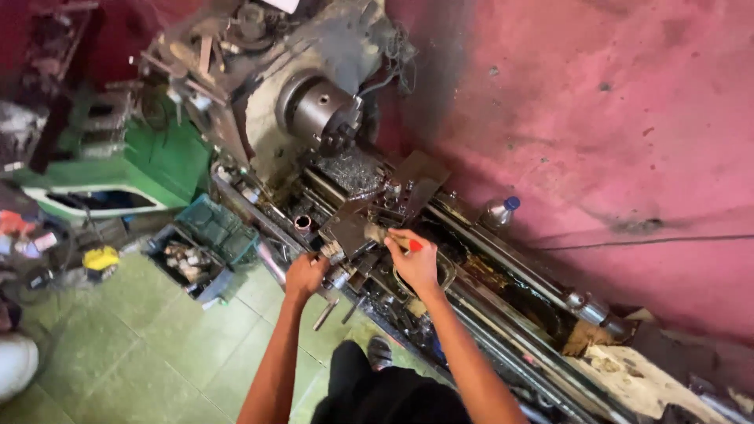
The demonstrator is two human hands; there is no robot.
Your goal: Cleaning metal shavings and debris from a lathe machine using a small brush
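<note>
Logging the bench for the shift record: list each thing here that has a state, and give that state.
Left hand: gripping a lathe handle.
Right hand: holding a red-handled brush on the carriage.
Chuck: empty, no workpiece.
Plastic bottle: upright, blue cap on.
Green crate: on the floor beside the lathe.

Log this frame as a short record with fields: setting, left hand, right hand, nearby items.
setting: metal lathe against a pink wall, green tiled floor
left hand: left hand grips a handle on the carriage
right hand: right hand holds a brush with a red handle, bristles on the carriage
chuck: chuck holds no workpiece that shows
nearby items: plastic bottle with blue cap behind the bed; green crate on the floor
</note>
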